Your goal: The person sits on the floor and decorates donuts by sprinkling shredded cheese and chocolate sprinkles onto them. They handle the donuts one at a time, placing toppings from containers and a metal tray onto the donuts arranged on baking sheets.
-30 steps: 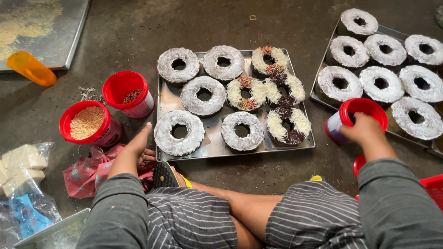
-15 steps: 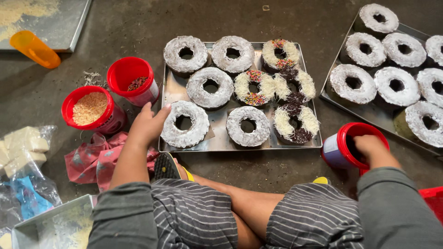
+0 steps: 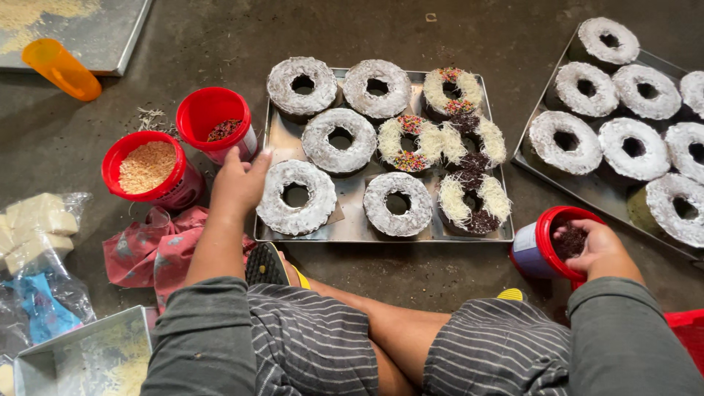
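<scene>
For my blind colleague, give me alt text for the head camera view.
Seated on the floor, a person rests the left hand at the edge of a metal tray of frosted ring cakes, while the right hand dips fingers into a red tub of dark sprinkles.

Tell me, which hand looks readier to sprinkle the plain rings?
Probably the right hand: its fingers are already in the red tub of dark sprinkles. The left hand only rests at the tray edge.

Bare floor (image 3: 411, 275) btwn knees & tray (image 3: 352, 229) passable; red tubs (image 3: 213, 121) block left.
</scene>
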The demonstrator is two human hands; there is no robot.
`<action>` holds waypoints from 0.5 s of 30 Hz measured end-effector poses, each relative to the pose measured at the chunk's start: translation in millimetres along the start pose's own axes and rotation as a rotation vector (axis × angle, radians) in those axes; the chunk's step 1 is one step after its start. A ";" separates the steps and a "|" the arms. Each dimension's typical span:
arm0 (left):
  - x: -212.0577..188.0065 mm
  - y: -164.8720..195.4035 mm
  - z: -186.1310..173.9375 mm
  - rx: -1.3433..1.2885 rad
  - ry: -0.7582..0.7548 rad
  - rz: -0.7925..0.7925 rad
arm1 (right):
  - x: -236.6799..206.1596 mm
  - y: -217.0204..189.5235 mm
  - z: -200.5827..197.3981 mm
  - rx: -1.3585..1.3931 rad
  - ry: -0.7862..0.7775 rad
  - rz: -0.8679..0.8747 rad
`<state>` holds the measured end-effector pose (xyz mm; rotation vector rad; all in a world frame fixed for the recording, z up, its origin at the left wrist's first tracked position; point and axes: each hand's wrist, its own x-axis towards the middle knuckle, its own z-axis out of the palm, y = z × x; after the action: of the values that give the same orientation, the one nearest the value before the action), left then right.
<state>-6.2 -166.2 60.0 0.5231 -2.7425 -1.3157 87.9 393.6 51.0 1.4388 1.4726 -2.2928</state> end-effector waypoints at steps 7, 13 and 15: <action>2.8 -5.4 -10.9 -0.301 0.133 -0.001 | -2.0 1.7 0.4 0.339 0.061 -0.127; -15.3 11.8 -37.0 -0.863 0.067 0.104 | -12.0 1.1 5.6 0.442 0.016 -0.194; -33.7 24.8 -59.9 -1.008 0.034 0.166 | -15.0 -0.2 5.2 0.483 0.003 -0.209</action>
<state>30.3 -185.7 120.3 0.2034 -1.6688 -2.2790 92.8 383.9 62.5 1.4362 1.1644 -2.9272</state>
